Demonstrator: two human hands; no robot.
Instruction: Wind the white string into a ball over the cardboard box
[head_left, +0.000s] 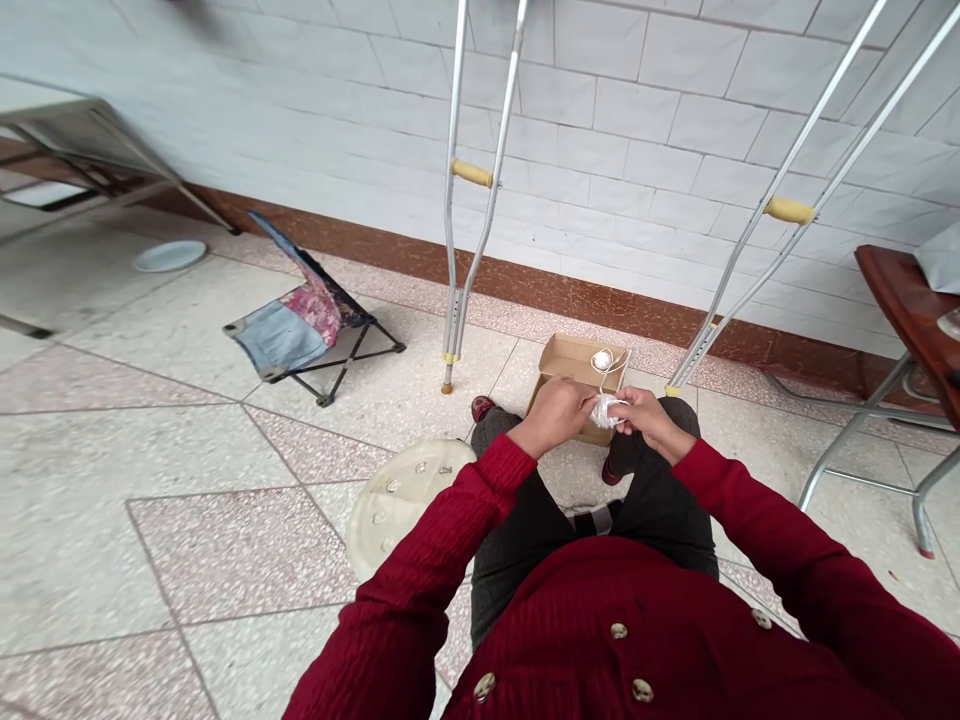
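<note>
Both hands are held together over my knees, at a small bundle of white cord (pixel 604 412). My left hand (pixel 556 414) pinches the bundle's left side between thumb and fingers. My right hand (pixel 646 416) grips its right side, the fingers curled round it. Below and behind the hands, an open cardboard box (pixel 571 352) rests on the floor between my feet. At its far right side lies a round white coil (pixel 601 360), with a loop of white cord trailing from it. The hands hide much of the box's inside.
A round plastic stool (pixel 401 490) stands by my left leg. Farther left are a folding chair (pixel 281 335) and a plate (pixel 169 256) on the floor. Two crutches, one (pixel 454 300) ahead and another (pixel 712 310) to the right, lean against the tiled wall. A wooden-topped seat (pixel 900 310) stands right.
</note>
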